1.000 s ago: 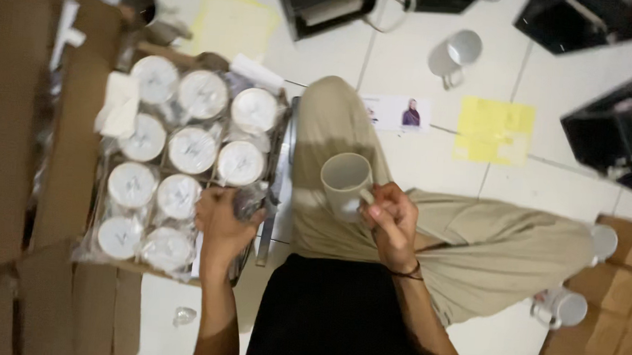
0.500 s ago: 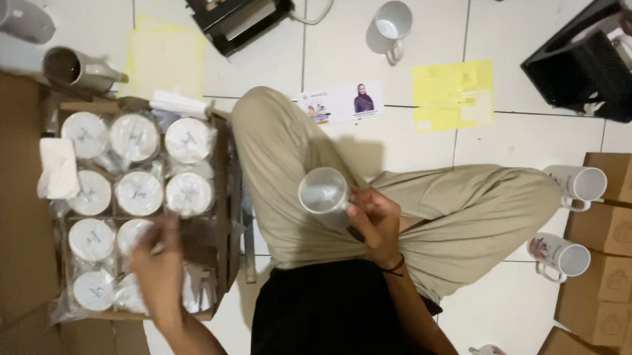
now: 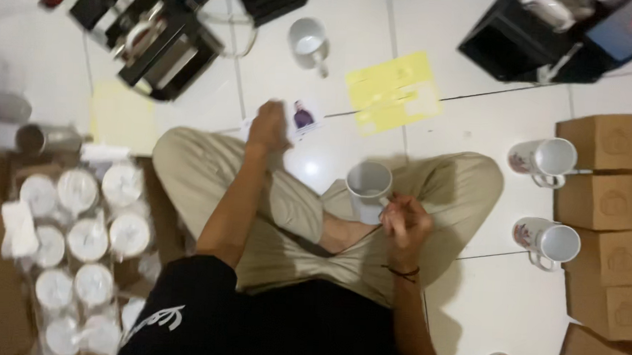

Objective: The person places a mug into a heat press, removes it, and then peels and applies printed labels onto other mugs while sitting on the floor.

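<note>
Head view, looking down on crossed legs in beige trousers on a white tiled floor [image 3: 482, 301]. Right hand [image 3: 404, 224] at centre right of the frame, fingers closed around the handle of a plain white mug [image 3: 368, 189], mug held upright above the right knee, mouth open to the camera. Left hand [image 3: 269, 127] stretched to upper centre, curled over the edge of a small printed photo sheet [image 3: 306, 116] on the floor; grip blurred, cannot tell whether pinching or only touching. Just right of the sheet, a yellow paper [image 3: 391, 91]. Above it, another white mug [image 3: 308, 44] on the tiles. Upper left, a black press machine [image 3: 157, 43]. Lower left, a carton of wrapped white mugs [image 3: 82, 237]. Right edge, stacked brown boxes [image 3: 609, 214] with two printed mugs [image 3: 547, 161] lying beside them.
</note>
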